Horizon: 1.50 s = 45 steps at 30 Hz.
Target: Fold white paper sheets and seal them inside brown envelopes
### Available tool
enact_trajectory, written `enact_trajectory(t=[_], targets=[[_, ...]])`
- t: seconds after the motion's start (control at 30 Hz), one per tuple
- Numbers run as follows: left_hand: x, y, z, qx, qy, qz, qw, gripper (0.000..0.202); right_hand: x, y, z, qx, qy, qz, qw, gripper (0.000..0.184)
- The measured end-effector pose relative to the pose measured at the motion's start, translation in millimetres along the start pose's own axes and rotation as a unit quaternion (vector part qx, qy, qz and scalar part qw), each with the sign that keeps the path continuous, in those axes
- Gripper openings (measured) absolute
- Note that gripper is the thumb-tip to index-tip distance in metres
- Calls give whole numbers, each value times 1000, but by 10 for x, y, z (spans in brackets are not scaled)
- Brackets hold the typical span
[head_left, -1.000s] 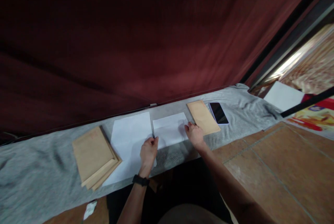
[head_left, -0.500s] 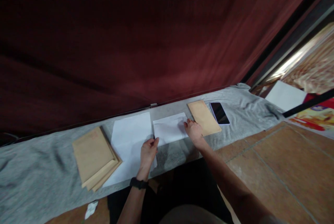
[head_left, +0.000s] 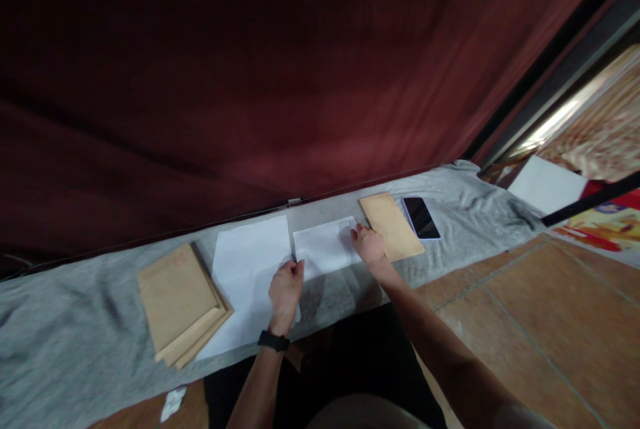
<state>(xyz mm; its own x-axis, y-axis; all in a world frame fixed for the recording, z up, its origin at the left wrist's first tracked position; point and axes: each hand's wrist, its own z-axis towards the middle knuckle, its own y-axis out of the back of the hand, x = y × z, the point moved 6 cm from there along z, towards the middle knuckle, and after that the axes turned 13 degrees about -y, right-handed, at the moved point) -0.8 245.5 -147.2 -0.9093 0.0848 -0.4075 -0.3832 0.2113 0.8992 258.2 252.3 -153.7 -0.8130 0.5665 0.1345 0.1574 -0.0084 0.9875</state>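
Note:
A folded white sheet of paper lies flat across the grey cloth in front of me. My left hand, with a dark band on its wrist, pinches the near left corner of this sheet between thumb and curled fingers. At the sheet's right end, my right hand has its fingers bent down onto the paper; their tips are partly hidden. Larger white sheets lie flat just left of the folded one. A brown envelope rests beside my right hand, its left edge close to the knuckles.
Several brown envelopes are stacked at the left, overlapping the white sheets. A phone lies right of the single envelope. Grey cloth covers the narrow surface, with a dark red curtain behind it. A crumpled tissue is below.
My right fingers have curled in a little more on the sheet's right end. My left wrist has shifted slightly right and turned, while the papers and envelopes stay in place.

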Motion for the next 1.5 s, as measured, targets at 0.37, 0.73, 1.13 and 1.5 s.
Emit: enact_trajectory(t=[0.37, 0.73, 1.13, 1.5], targets=[[-93, 23, -14, 3, 21, 78, 997, 38, 26, -42, 72, -14, 2, 1, 1000, 30], [-125, 13, 1, 7, 19, 108, 994, 39, 33, -81, 80, -30, 1, -4, 1000, 37], [-164, 4, 1, 4, 5, 144, 990, 37, 53, 11, -21, -73, 9, 28, 997, 40], [-192, -7, -7, 0, -8, 158, 987, 36, 421, -227, -528, -64, 216, 107, 968, 51]])
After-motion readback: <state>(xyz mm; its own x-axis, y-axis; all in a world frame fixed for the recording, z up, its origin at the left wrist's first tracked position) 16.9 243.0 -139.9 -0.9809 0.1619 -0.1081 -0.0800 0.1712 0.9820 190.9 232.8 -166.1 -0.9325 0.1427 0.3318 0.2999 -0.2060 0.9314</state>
